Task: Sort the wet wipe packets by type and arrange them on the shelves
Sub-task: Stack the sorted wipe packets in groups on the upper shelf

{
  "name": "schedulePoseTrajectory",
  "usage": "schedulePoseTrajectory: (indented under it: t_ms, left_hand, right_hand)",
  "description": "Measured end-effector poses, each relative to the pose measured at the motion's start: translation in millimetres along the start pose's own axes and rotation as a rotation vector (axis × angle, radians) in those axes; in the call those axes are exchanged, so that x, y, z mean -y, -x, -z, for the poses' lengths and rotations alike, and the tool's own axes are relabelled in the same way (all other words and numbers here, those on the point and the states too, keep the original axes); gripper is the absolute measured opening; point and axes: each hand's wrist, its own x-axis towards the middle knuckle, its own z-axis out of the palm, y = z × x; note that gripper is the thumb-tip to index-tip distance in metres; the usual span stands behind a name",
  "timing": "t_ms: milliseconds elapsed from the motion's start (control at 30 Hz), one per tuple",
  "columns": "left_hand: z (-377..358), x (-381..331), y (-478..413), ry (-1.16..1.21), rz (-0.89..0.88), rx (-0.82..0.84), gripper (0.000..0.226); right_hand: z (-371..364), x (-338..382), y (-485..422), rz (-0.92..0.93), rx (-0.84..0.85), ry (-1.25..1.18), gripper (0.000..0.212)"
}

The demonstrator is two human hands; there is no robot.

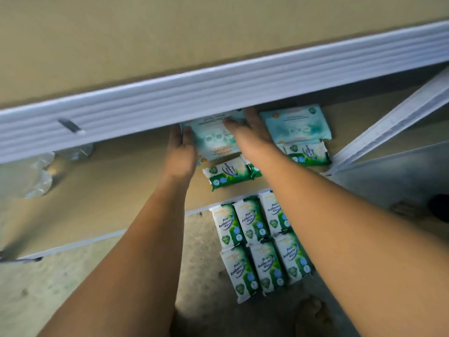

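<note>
Both hands reach under the upper shelf onto the lower shelf board [109,190]. A pale teal fragrance-free wipe packet [213,139] lies between them. My left hand [181,147] grips its left edge, thumb on top. My right hand [247,132] rests on its right side with fingers laid over the top. A second teal packet [295,125] lies flat to the right. Green-and-white pine antibacterial packets lie on the shelf, one [228,172] in front and one [307,153] by the teal packet. Several more green packets [260,244] lie in rows on the floor below.
The white front rail of the upper shelf [218,91] hides the fingertips and the back of the lower shelf. Crumpled clear plastic [31,176] sits at the shelf's left. A white diagonal brace [393,122] runs at right. A bare foot [313,314] stands on the concrete floor.
</note>
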Motion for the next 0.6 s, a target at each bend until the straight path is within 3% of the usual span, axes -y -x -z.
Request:
schedulePoseTrajectory:
  t_ms: [300, 500, 600]
  left_hand:
    - [22.1, -26.8, 169.5, 0.097, 0.109, 0.087, 0.053]
    - [43.0, -67.3, 253.7, 0.012, -0.028, 0.195, 0.07]
    - [54.2, -100.7, 280.6, -0.082, -0.144, 0.171, 0.069]
  right_hand:
    - [29.4, 2.9, 174.5, -0.145, -0.02, 0.168, 0.097]
    - [64.0, 30.9, 268.4, -0.128, -0.034, 0.062, 0.099]
    - [85.2, 62.4, 300.2, -0.068, -0.07, 0.02, 0.099]
